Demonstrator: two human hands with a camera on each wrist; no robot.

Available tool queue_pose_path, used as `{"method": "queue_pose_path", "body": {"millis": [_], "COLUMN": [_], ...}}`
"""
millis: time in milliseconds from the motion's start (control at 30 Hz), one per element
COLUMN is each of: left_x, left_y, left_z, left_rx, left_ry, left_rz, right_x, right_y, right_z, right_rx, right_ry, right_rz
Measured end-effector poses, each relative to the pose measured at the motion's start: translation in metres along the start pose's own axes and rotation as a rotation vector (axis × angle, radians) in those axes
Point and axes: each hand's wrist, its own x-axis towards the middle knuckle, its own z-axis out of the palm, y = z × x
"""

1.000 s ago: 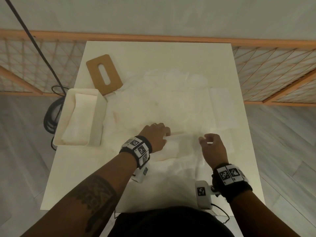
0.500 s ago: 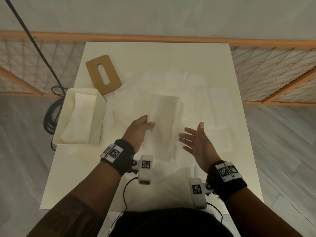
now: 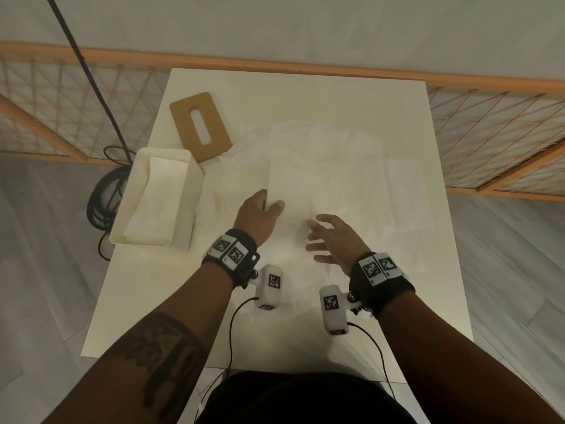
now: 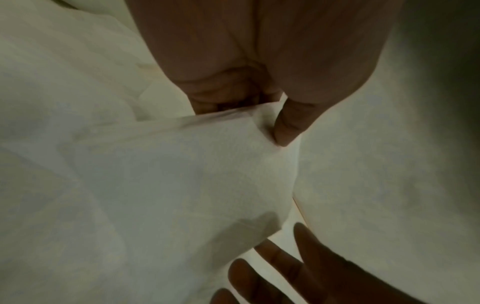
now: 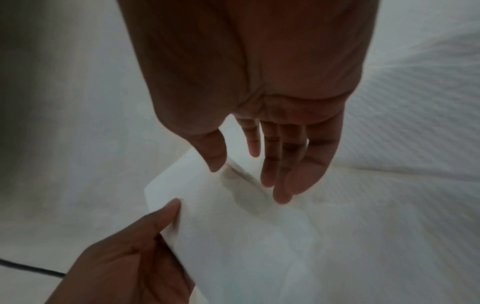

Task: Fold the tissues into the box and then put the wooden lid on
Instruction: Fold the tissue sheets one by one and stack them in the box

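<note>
Head view | box (image 3: 180, 191): folded tissues inside | L hand (image 3: 255, 217) fingers pinch tissue (image 3: 293, 191) | R hand (image 3: 334, 243) fingers spread

black wristbands (image 3: 241, 258) with checkered marker tags, white wrist cameras (image 3: 269, 290) on thin black cables, tattooed left forearm (image 3: 159, 356)

head: high, looking down | wrists: close | shared: folded tissue (image 3: 293, 191)

White tissues (image 3: 293, 191), brown lid (image 3: 200, 127)
</note>
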Motion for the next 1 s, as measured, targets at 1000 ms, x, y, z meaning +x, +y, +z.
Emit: {"method": "queue_pose_path", "body": {"millis": [1000], "left_x": [-0.025], "left_y": [0.008], "left_z": [-0.051], "left_rx": [-0.241], "left_ry": [-0.149], "left_rz": [-0.149], "right_x": [-0.004], "right_y": [-0.026], "right_z": [0.036], "right_rx": [-0.038], "right_ry": [0.069], "right_rz": [-0.252]}}
